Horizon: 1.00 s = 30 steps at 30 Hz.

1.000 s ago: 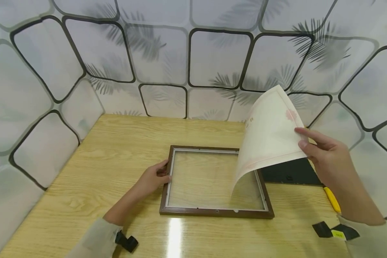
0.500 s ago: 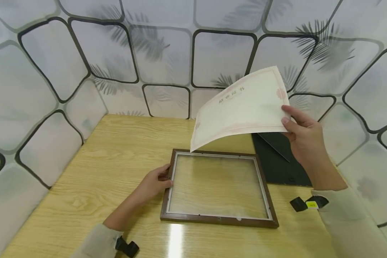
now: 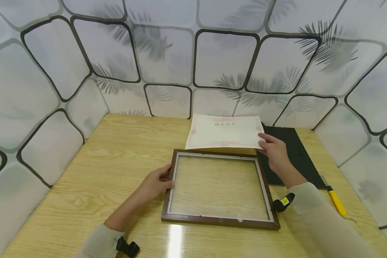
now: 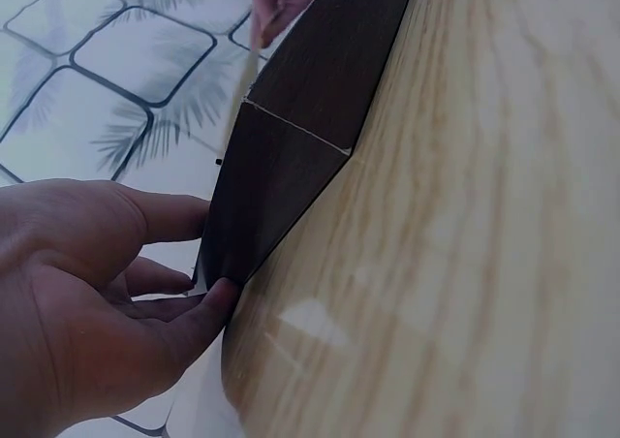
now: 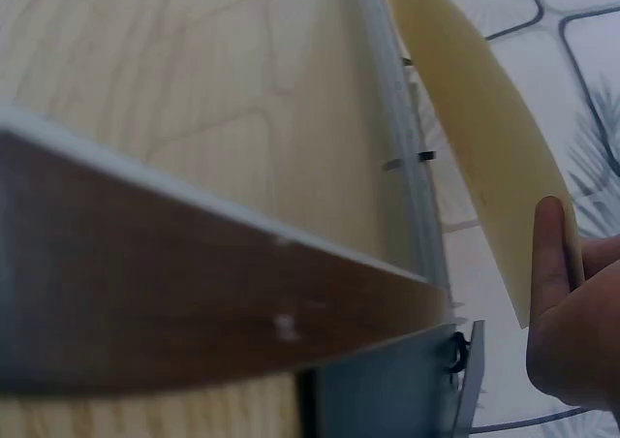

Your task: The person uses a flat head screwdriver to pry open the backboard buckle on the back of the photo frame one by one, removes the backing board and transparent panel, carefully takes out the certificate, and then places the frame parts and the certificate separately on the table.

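Note:
A brown picture frame (image 3: 219, 221) lies on the table with its inner lip and clear pane facing up. My left hand (image 3: 153, 184) grips its left side; in the left wrist view, thumb and fingers pinch the dark frame edge (image 4: 281, 167) near a corner. Just behind the frame's far side, my right hand (image 3: 275, 152) holds a cream certificate (image 3: 225, 134) by its right edge. Pink ornaments and a printed line mark the sheet. From the right wrist view, the paper (image 5: 475, 128) bows slightly, pinched between thumb and fingers, its near edge raised.
A black backing board (image 3: 304, 157) lies right of the frame, partly under my right forearm. Beside it rests a yellow-handled tool (image 3: 337, 203) with a thin metal shaft. A patterned wall covering (image 3: 167, 53) rises behind the wooden table (image 3: 116, 172).
My right hand has swung the certificate left and then lowered it behind the frame, from above the frame's right part. My left hand keeps its grip on the frame.

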Each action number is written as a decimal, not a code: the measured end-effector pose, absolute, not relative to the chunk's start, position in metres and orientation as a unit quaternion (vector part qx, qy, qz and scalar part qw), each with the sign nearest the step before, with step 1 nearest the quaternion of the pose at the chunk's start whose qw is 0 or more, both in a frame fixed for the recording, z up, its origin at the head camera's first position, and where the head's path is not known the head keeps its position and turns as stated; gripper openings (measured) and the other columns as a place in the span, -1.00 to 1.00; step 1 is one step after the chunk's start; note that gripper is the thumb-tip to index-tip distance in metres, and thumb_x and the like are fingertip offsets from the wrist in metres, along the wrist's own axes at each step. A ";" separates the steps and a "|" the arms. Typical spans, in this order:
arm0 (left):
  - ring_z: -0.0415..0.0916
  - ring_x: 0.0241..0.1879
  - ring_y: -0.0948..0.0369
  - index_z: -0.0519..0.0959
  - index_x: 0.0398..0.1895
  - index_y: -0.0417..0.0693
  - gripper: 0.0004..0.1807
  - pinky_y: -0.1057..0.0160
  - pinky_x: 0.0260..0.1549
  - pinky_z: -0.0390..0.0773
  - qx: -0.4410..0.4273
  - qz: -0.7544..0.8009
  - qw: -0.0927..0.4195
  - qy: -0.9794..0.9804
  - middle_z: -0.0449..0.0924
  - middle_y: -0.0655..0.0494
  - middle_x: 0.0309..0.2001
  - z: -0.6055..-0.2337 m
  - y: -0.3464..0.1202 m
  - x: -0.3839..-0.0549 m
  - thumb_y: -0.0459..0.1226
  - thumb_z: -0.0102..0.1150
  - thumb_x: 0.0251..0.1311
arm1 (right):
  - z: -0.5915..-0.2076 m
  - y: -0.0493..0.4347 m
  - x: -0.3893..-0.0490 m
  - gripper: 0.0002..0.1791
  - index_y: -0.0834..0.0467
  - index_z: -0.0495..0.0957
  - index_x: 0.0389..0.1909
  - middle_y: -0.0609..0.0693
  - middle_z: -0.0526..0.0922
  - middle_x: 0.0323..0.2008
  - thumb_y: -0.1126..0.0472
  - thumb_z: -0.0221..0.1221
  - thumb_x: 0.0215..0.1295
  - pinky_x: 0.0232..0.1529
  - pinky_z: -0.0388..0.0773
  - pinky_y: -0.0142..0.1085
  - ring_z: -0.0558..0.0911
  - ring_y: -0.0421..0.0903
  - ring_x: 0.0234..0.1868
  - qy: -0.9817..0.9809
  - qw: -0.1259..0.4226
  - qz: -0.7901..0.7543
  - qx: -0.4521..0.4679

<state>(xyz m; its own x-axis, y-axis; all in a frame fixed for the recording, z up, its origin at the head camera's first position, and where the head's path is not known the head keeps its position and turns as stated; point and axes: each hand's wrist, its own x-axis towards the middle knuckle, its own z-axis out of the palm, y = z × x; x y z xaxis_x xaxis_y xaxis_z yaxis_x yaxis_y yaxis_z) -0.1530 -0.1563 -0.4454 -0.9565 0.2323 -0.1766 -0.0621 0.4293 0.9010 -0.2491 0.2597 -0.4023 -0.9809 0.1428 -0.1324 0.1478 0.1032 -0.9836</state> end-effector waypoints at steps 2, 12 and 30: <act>0.50 0.19 -0.04 0.19 0.56 -0.15 -0.24 0.06 0.08 0.60 0.050 0.532 0.139 0.834 0.51 -0.20 0.24 -0.445 -0.156 -0.153 -0.32 0.26 0.33 | -0.410 0.258 -0.251 -0.46 0.22 0.29 0.49 0.20 0.18 0.52 0.26 0.03 0.55 -0.01 0.57 -0.47 0.51 -0.31 0.02 0.775 0.011 -0.623 0.107; 0.50 0.18 -0.03 0.18 0.56 -0.17 -0.23 0.08 0.06 0.60 0.052 0.536 0.145 0.830 0.46 -0.23 0.30 -0.444 -0.157 -0.152 -0.32 0.25 0.33 | -0.423 0.243 -0.262 -0.48 0.27 0.32 0.46 0.23 0.23 0.50 0.28 0.01 0.53 0.18 0.55 -0.25 0.45 0.12 0.33 0.815 0.040 -0.569 0.106; 0.52 0.17 -0.01 0.19 0.55 -0.18 -0.23 0.09 0.04 0.61 0.047 0.524 0.147 0.837 0.44 -0.21 0.34 -0.440 -0.157 -0.150 -0.32 0.27 0.32 | -0.429 0.232 -0.284 -0.50 0.36 0.44 0.34 0.33 0.43 0.35 0.33 0.01 0.40 -0.21 0.41 -0.22 0.45 0.03 -0.20 0.897 0.080 -0.431 0.054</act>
